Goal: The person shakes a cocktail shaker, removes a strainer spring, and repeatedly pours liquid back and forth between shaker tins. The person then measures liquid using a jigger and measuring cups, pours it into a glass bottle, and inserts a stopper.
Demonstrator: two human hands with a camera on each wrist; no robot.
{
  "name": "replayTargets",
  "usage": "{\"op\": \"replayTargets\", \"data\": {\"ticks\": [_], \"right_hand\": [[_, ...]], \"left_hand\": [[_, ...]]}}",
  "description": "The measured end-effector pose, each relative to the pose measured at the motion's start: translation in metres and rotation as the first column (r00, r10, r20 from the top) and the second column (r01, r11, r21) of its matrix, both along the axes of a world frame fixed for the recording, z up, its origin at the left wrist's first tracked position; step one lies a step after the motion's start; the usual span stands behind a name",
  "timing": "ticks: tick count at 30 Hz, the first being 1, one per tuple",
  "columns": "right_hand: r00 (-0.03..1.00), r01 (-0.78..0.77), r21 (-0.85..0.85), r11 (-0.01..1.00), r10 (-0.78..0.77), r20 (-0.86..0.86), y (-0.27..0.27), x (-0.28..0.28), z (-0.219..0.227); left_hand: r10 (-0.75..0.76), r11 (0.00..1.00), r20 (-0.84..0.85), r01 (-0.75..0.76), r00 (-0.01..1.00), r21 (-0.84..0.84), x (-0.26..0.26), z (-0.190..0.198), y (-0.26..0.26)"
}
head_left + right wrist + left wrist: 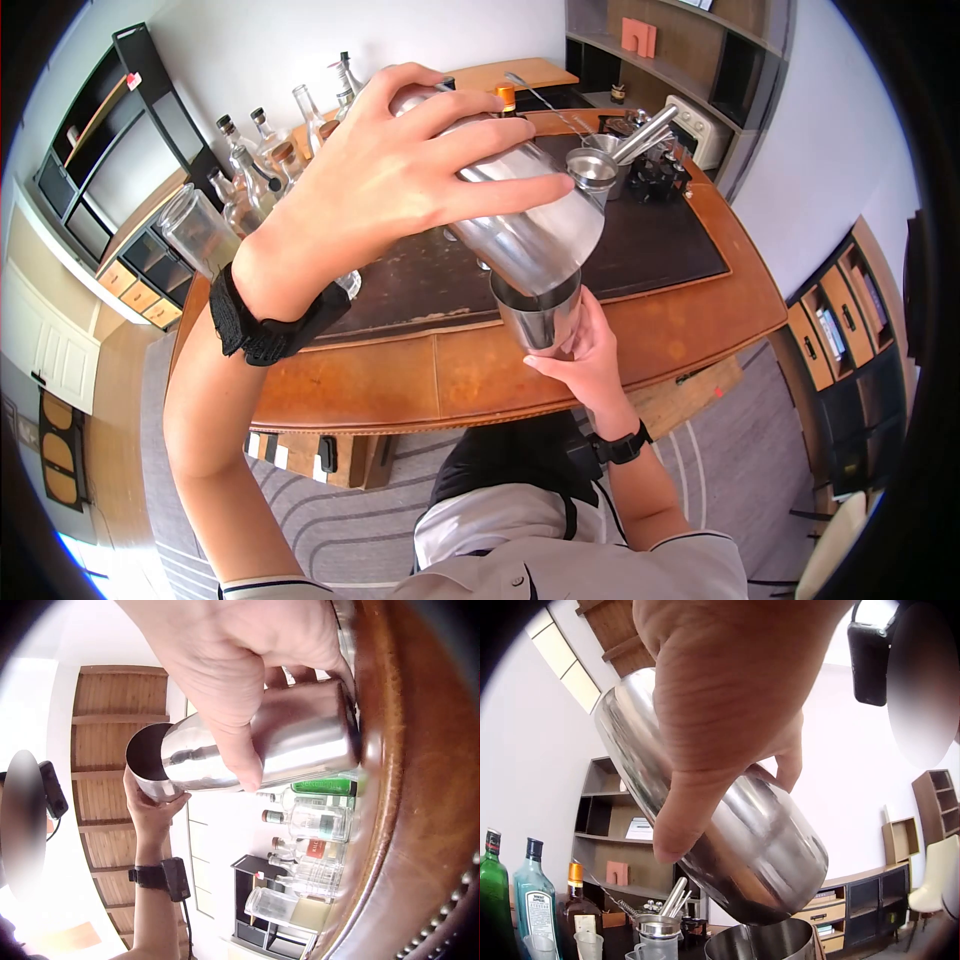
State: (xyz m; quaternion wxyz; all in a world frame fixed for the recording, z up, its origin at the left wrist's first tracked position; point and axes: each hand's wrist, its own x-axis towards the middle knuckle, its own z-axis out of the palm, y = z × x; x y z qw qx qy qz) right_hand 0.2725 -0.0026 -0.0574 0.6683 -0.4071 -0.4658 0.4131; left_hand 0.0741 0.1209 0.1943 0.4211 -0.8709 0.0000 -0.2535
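My left hand (400,165) grips a large steel shaker tin (540,225) from above, fingers spread round its side. That tin is tipped steeply, its mouth pointing down at the opening of a smaller steel shaker tin (540,315). Low around the smaller tin curls my right hand (588,350), with its thumb (236,754) along the wall in the right wrist view. The small tin stands nearly upright by the table's front edge. In the left wrist view, the large tin's lower rim overlaps the small tin's rim (761,941). The insides of both tins are mostly hidden.
A leather-topped table (400,375) carries a dark mat (640,250). Several bottles (262,150) and a clear mixing glass (195,230) stand at the left. A strainer (592,168) and bar tools (645,135) stand at the back right. Shelves (850,310) line the right wall.
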Motion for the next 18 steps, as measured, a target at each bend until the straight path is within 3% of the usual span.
{"op": "replayTargets", "data": {"ticks": [7,14,18], "right_hand": [[0.998,-0.016,0.028,0.999,0.017,-0.059,-0.001,0.000,-0.003],[0.996,-0.024,0.018,1.000,0.026,-0.086,-0.001,0.001,-0.006],[0.997,-0.030,0.004,1.000,0.030,-0.072,-0.001,0.003,-0.011]], "left_hand": [[-0.149,0.984,0.034,0.145,0.988,0.101,0.020,0.000,-0.005],[-0.175,0.980,0.058,0.168,0.983,0.103,0.024,-0.007,-0.005],[-0.100,0.995,0.051,0.099,0.994,0.024,0.018,-0.014,-0.003]]}}
